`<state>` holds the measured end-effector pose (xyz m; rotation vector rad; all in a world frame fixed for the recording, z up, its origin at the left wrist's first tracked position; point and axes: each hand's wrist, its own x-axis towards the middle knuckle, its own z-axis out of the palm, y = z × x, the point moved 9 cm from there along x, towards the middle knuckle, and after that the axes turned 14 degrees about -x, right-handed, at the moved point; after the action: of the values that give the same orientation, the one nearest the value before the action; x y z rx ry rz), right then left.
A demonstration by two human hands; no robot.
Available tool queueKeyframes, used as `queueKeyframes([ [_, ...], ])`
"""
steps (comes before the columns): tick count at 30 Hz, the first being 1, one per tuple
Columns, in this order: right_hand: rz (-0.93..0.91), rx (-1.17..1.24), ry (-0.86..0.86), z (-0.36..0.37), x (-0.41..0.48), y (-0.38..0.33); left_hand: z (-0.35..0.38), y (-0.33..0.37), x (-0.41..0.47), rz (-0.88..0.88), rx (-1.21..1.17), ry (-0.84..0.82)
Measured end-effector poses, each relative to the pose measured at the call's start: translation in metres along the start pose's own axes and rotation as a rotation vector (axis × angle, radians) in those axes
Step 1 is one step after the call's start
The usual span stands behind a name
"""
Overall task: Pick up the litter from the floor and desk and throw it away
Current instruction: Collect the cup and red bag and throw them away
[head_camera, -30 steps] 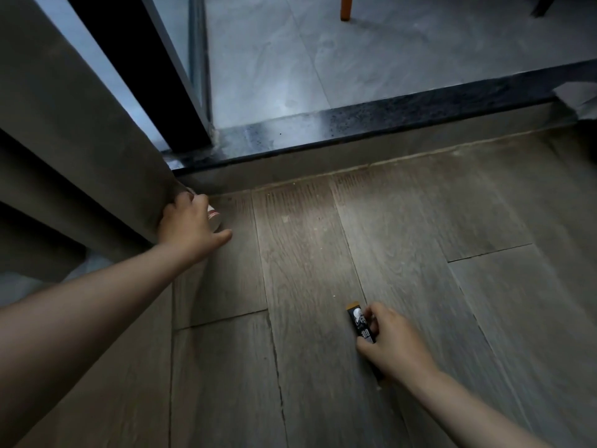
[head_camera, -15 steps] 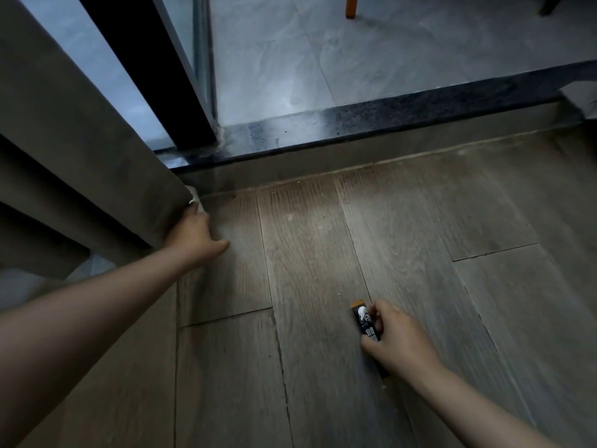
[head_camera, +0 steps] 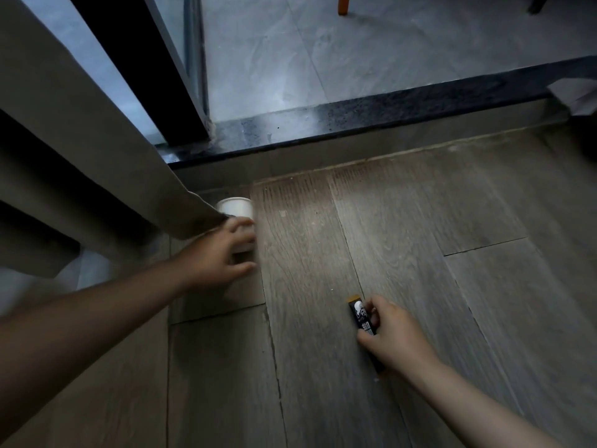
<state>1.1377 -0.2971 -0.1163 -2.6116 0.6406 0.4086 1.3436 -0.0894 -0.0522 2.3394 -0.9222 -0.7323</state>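
Left hand (head_camera: pixel 223 253) reaches to a white paper cup (head_camera: pixel 235 206) that lies on the floor (head_camera: pixel 403 237), half tucked under the hem of a grey curtain (head_camera: pixel 97 150). Its fingers lie across the cup's side and the thumb is spread below it. The hand is blurred, so I cannot tell whether the grip has closed. Right hand (head_camera: pixel 399 339), nearer the camera and well apart from the cup, is curled round a slim black wrapper (head_camera: pixel 361 316) with a white figure printed on it and an orange tip. The wrapper's far end pokes out past the fingers, low over the boards.

The step in hand looks like gathering floor litter: one piece is held and the second is being taken. No bin is in view, so the throwing away is not yet begun.

The next move calls for the left fingers and thumb to close on the cup without crushing it. The cup must then come out sideways from the curtain's hem, which drapes against it and may drag. After that both pieces go to a bin somewhere outside this view.

Beyond the boards runs a dark speckled threshold (head_camera: pixel 355 118), with a black door frame (head_camera: pixel 139 59) at its left. Grey tiles (head_camera: pixel 355 43) and an orange furniture leg (head_camera: pixel 341 4) lie past it.
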Motion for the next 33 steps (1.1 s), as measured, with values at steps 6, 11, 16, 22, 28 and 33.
queueKeyframes([
  [6, 0.101, 0.047, 0.049, -0.017, -0.010, 0.029, 0.063, 0.071, -0.014, 0.196, 0.036, -0.256],
  [11, 0.196, 0.050, 0.070, -0.030, -0.020, 0.056, 0.071, 0.098, -0.017, 0.190, -0.145, -0.206],
  [16, 0.210, 0.085, 0.068, -0.032, -0.029, 0.065, 0.041, 0.081, 0.000, -0.033, -0.122, 0.172],
  [22, 0.225, 0.108, 0.051, -0.032, -0.033, 0.067, 0.077, 0.065, 0.030, -0.336, -0.126, 0.028],
  [28, 0.304, 0.163, 0.000, -0.022, -0.033, 0.085, 0.124, 0.092, 0.046, -0.352, -0.160, -0.212],
  [33, 0.395, 0.630, -0.153, 0.001, -0.034, 0.081, 0.137, 0.098, 0.042, -0.285, -0.229, -0.253],
])
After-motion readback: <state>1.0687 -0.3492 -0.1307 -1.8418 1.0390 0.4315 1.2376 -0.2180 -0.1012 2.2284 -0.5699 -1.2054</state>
